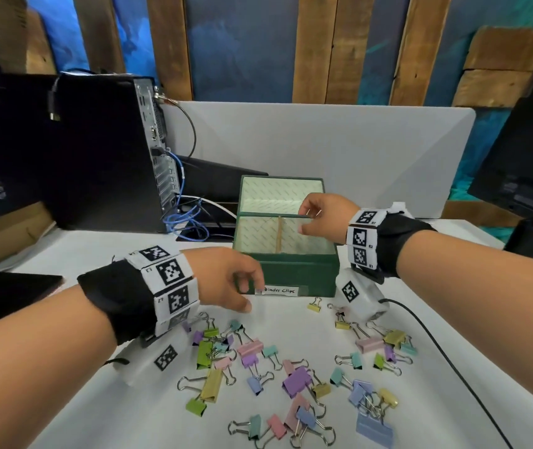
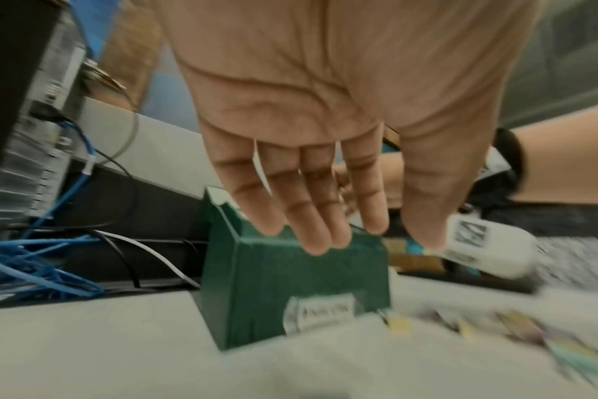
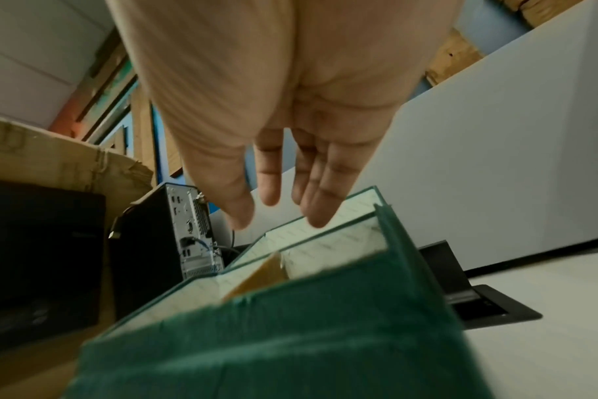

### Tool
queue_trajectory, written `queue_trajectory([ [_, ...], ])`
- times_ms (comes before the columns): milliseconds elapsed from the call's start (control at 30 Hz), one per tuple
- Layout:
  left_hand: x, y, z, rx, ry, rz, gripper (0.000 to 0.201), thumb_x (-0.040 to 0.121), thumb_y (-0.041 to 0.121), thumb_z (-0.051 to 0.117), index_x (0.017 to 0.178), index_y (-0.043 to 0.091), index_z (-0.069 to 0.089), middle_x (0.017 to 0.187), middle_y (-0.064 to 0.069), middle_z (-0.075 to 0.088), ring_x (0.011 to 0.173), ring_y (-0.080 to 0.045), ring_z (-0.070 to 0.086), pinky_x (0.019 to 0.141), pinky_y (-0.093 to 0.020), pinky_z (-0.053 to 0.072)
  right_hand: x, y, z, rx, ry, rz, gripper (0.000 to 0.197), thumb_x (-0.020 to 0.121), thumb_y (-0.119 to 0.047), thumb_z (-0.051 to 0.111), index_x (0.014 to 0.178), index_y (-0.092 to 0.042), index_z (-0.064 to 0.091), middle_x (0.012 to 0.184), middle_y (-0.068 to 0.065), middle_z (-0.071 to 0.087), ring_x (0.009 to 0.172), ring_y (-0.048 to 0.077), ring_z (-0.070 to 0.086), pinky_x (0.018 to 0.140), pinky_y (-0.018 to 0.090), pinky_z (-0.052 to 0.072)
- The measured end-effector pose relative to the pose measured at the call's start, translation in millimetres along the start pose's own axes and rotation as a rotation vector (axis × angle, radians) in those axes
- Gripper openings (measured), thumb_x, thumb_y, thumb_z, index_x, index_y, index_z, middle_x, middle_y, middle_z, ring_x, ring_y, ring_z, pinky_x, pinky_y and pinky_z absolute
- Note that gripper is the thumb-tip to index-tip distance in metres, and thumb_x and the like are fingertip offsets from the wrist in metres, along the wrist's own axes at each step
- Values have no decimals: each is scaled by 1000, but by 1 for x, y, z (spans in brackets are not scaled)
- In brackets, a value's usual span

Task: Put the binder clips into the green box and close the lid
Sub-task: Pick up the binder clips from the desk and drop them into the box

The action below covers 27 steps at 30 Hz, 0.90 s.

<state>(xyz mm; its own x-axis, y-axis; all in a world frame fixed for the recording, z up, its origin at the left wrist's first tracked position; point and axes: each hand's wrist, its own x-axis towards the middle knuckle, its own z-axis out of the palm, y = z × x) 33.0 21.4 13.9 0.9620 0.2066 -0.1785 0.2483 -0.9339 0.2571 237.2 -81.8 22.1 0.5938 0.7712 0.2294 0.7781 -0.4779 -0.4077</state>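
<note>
Hovering both empty, loose-fingered hands, left hand (image 1: pixel 226 280) and right hand (image 1: pixel 323 218), at the open green box (image 1: pixel 291 270); next, gather binder clips (image 1: pixel 294 380).

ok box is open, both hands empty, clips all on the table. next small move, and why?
Probably lower the left hand onto the nearest binder clips and grip a few. The green box stands open, its lid upright at the back, with no clips visible inside; the left hand hovers open just above the pile, while the right hand is over the box.
</note>
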Motion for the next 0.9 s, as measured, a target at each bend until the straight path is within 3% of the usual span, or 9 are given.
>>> queue_trajectory([
  [67,-2,3,11,76,-119,13,35,79,31,68,113,37,60,101,13,57,94,-9,58,81,-23,47,-10,0,0,-27,12,-78,20,81,-25,67,99,-19,61,103,-1,55,93,17,58,77,25,44],
  [167,-2,6,22,161,-196,30,39,80,29,67,115,41,57,105,15,51,101,-9,58,80,-21,45,-35,-5,-6,-110,-63,-197,7,84,-24,62,91,-22,61,99,-6,53,93,13,57,80,26,45],
  [267,1,8,27,212,-216,57,46,79,27,67,120,44,54,117,14,50,104,-8,57,82,-21,46,-59,-7,-9,-214,-324,-258,10,85,-17,58,91,-19,65,94,-5,62,85,12,60,79,25,50],
  [333,2,11,29,244,-231,72,49,79,26,67,123,43,52,122,13,50,107,-9,56,82,-20,44,-71,-2,-7,-298,-550,-225,20,85,-14,57,101,-22,66,94,-6,63,84,11,58,77,20,47],
  [433,5,14,33,309,-258,82,50,80,24,66,125,41,52,125,12,50,111,-11,54,86,-23,46,-81,9,2,-471,-729,-181,44,84,-16,62,126,-30,55,120,-3,55,99,12,53,72,16,40],
  [567,8,15,38,346,-275,79,50,81,23,65,127,35,52,126,11,54,113,-11,52,90,-23,44,-84,19,13,-529,-772,-144,74,81,-20,68,142,-40,31,144,1,35,127,22,44,101,33,42],
  [633,9,15,39,339,-277,72,50,80,24,67,126,34,53,126,11,55,113,-11,53,87,-22,43,-84,19,16,-526,-778,-140,78,82,-22,68,145,-39,25,147,1,31,131,23,40,106,35,38],
  [800,7,16,36,280,-228,6,45,77,30,70,120,34,55,112,13,57,97,-9,53,77,-20,43,-77,16,21,-548,-735,-191,68,83,-21,66,141,-36,35,140,3,40,123,22,46,98,29,38],
  [900,5,12,30,118,-163,-12,43,75,32,71,116,34,57,107,17,57,102,-8,59,86,-24,48,-76,17,22,-537,-712,-182,55,82,-18,67,132,-31,47,128,4,47,109,22,53,85,25,41],
])
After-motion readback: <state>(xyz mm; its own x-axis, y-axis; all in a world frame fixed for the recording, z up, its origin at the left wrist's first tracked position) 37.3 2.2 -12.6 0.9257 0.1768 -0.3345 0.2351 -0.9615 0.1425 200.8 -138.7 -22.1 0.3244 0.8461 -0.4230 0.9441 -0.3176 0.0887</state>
